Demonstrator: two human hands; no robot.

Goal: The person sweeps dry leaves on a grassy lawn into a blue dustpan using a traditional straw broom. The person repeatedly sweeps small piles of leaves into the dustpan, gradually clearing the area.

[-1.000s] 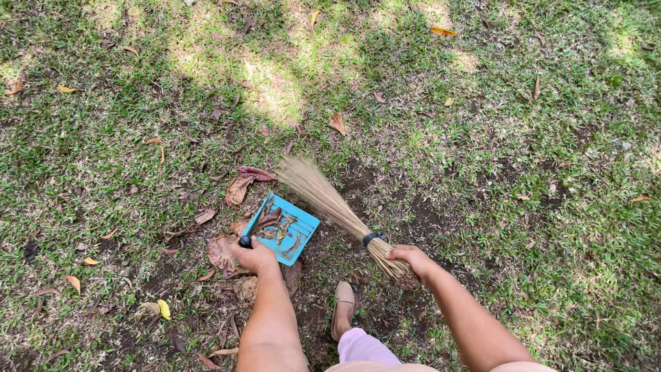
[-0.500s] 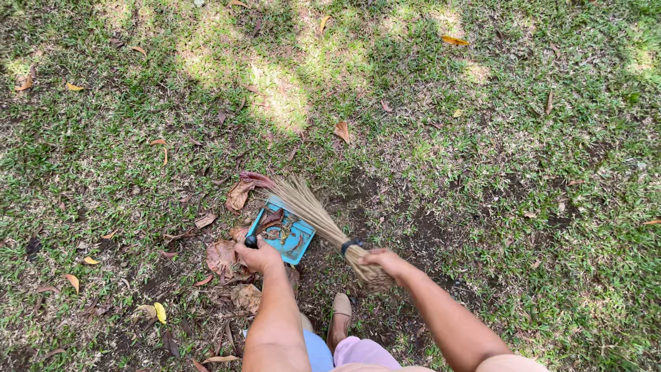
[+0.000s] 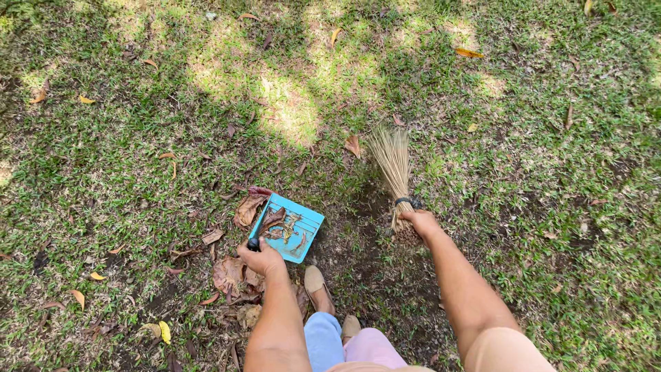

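Observation:
My left hand (image 3: 261, 258) grips the dark handle of a small turquoise dustpan (image 3: 289, 227) resting on the grass, with several brown leaves lying in it. My right hand (image 3: 420, 222) holds a short straw hand broom (image 3: 394, 165) by its bound end, bristles pointing away from me and clear of the dustpan. A brown leaf (image 3: 353, 145) lies just left of the bristle tips. More dry leaves (image 3: 234, 272) are piled left of and below the dustpan.
My foot in a tan shoe (image 3: 318, 286) stands on bare soil just below the dustpan. Scattered yellow and brown leaves dot the grass, such as one (image 3: 469, 53) far ahead. Patches of sunlight fall on the lawn.
The broom has swung from lying across the dustpan out to the right and now points up, away from me. The dustpan stays in place with leaves in it.

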